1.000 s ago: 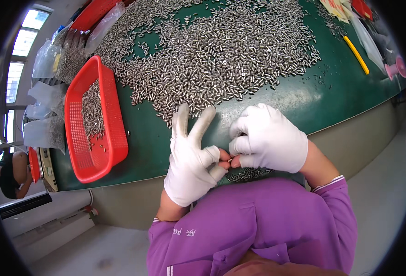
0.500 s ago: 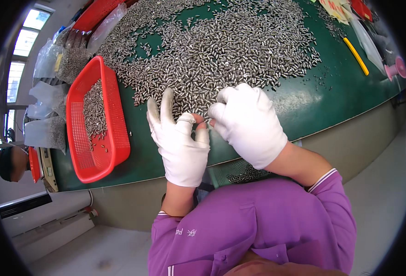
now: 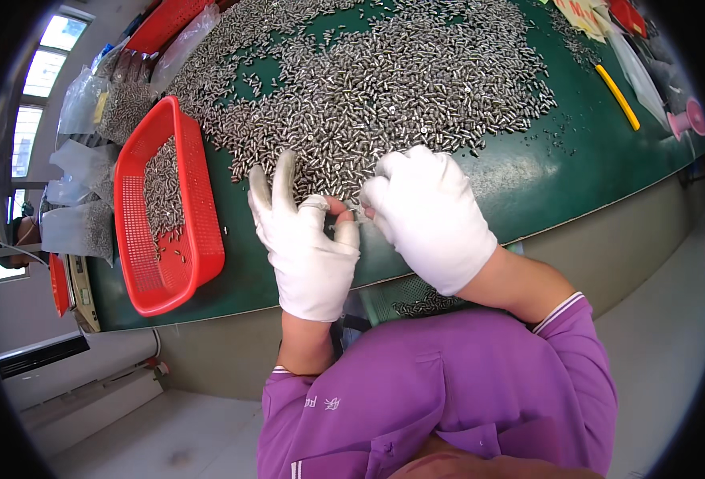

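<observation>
"Biggest?"
"One green table (image 3: 528,188), then one purple shirt (image 3: 480,367) with small white lettering (image 3: 322,404)."
"Next?"
"One red basket (image 3: 207,227) at left, part-filled. Left hand (image 3: 308,251): thumb and forefinger close, others raised. Right hand (image 3: 432,219): fingers bunched. Whether either grips anything, I can't tell."
"Pins (image 3: 392,96)?"
"Uncountable, heaped just beyond both hands."

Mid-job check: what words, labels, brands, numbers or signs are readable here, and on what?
Shirt: white characters on the left chest; not copied here.
Yellow sheet: red letters, partly in view; not copied here.
Bag: yellow patch, too small to tell if it bears text.
Metal pieces: too small to tell if marked.
No other text is readable.
</observation>
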The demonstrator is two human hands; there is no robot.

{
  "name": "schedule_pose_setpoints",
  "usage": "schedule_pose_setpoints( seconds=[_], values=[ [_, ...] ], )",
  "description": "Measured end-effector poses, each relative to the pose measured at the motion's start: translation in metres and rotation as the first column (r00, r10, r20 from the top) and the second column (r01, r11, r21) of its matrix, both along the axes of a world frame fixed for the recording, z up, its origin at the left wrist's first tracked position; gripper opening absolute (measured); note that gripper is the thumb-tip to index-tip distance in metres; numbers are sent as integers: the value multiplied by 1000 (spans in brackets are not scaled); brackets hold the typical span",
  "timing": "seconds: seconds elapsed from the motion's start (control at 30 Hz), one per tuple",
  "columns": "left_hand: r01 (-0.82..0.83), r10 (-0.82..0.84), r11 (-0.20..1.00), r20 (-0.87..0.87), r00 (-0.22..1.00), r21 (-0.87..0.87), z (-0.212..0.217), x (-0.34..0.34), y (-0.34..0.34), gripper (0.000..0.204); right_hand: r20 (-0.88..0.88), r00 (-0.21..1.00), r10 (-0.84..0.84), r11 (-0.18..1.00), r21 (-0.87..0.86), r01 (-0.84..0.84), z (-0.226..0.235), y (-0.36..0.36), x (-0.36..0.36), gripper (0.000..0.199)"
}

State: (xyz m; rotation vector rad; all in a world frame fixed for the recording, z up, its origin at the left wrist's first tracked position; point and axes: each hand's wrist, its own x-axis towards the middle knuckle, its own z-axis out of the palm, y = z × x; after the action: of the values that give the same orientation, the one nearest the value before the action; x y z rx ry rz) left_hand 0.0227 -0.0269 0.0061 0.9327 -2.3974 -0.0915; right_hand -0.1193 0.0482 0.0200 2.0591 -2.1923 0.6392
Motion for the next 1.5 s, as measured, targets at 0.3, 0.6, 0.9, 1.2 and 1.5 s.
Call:
schedule_pose_setpoints(
  seconds=[0.3,0.6,0.9,1.2,1.5],
  values=[
    [103,-104,984,-3,995,146,3,4,24,22,71,982,173,982,-90,-166,-6,26,-11,4],
    [151,-149,971,-23,988,186,0,3,24,19,190,981,23,994,-112,-1,-10,32,-6,9],
    [129,-127,975,-21,992,179,-1,2,25,18,195,980,32,994,-110,-10,-8,28,-4,10],
    [142,-142,972,-15,990,188,-1,3,25,19,268,959,89,995,-59,-76,-4,29,-10,3],
    [146,-143,977,-27,989,156,0,3,26,23,277,957,90,995,-69,-74,-6,34,-10,3]
  ],
)
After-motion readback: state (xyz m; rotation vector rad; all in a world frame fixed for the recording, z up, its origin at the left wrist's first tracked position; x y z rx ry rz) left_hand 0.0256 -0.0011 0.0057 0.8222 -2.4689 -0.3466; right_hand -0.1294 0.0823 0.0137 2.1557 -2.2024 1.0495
